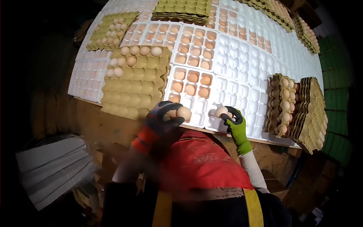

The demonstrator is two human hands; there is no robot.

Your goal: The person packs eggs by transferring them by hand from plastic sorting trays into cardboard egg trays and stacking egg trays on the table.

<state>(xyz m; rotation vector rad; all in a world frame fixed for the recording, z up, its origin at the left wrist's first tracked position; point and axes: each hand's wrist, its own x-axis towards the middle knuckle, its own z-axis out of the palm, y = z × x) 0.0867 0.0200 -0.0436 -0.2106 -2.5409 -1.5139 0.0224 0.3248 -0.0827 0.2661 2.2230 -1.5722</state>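
Note:
My left hand (pixel 155 120), in a grey and orange glove, is closed around eggs. One pale brown egg (pixel 184 113) shows at its fingertips, with part of another behind it. My right hand (pixel 237 128), in a green and dark glove, grips a pale egg (pixel 221 111), and more shell peeks out beside its fingers. Both hands hover over the near edge of white plastic egg trays (pixel 197 118). Brown eggs (pixel 190 89) sit in the upper cups of the tray between my hands. Left of it lies a cardboard egg tray (pixel 130 90) with eggs only in its far rows.
More white trays (pixel 231 55) cover the table, some cups holding eggs. Stacked cardboard trays (pixel 181 9) rest at the back. Cardboard trays with eggs (pixel 286 104) stand tilted at the right edge. White wrapped sheets (pixel 56 162) lie lower left, below the table.

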